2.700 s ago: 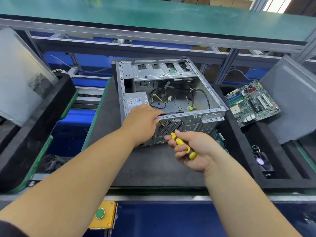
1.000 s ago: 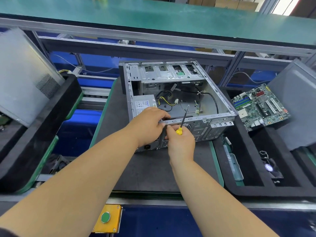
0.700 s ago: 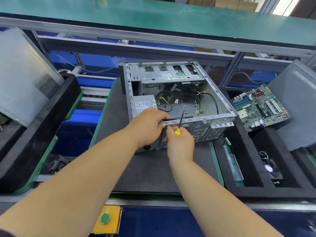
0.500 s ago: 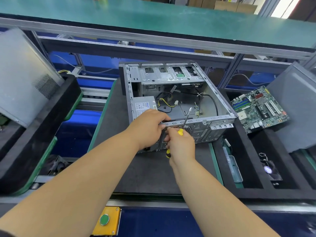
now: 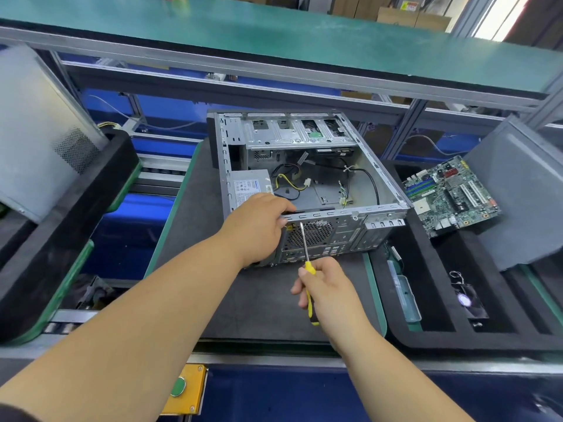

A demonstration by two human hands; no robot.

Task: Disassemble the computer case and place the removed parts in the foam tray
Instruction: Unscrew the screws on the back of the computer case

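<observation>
An open grey computer case (image 5: 307, 166) lies on its side on a dark mat (image 5: 243, 300), with its rear panel facing me. Inside it are a power supply (image 5: 248, 187) at the near left and loose cables (image 5: 289, 184). My left hand (image 5: 259, 226) grips the near top rail of the case at the rear left corner. My right hand (image 5: 327, 287) holds a yellow-and-black screwdriver (image 5: 306, 254), whose shaft points up at the rear panel beside the fan grille. The black foam tray (image 5: 432, 339) lies to the right and holds a green motherboard (image 5: 451, 193) and a small fan (image 5: 467, 300).
A grey side panel (image 5: 33, 129) leans in another black foam tray (image 5: 45, 239) on the left. A second grey panel (image 5: 524, 193) leans at the right. A green shelf (image 5: 274, 35) runs overhead at the back. A yellow box with a green button (image 5: 182, 388) sits on the near edge.
My right hand has drawn back toward me from the case rail, and the screwdriver now points up at the rear panel. My left hand has stayed on the case's rear corner.
</observation>
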